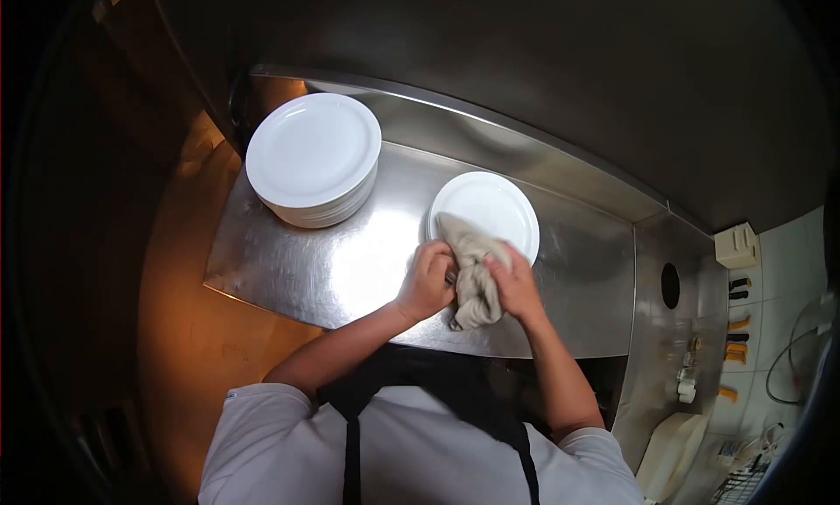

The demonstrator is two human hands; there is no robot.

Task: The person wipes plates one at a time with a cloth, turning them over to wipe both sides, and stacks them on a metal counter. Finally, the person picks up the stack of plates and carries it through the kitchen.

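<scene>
Upper left of the frame: tall plate stack (313,150), white, on the steel desk (267,258), top plate face up, many rims showing beneath it. Just left of centre: left hand (427,282), fingers curled against the near side of a bunched cloth (477,291); cannot tell whether this grip is pinched on the fabric or only resting against it, the fingertips being turned out of view. Cloth itself at centre, greyish beige, crumpled, its upper end blurred and lying over the front left part of the small plate stack (497,203), which stands at the centre of the frame; contact with the top plate not certain. More than one rim visible at that stack's left edge. Right of centre: right hand (518,286), grip clamped on the cloth, thumb uppermost. Step in hand, as I judge it: wiping or drying at the small stack, both hands working the cloth. Such a wipe calls for a flatter fold of fabric under the right hand, and light pressure so the plates below do not slide. Far right: yellow and black handles (737,352) along a tiled wall, well apart from the hands.
</scene>
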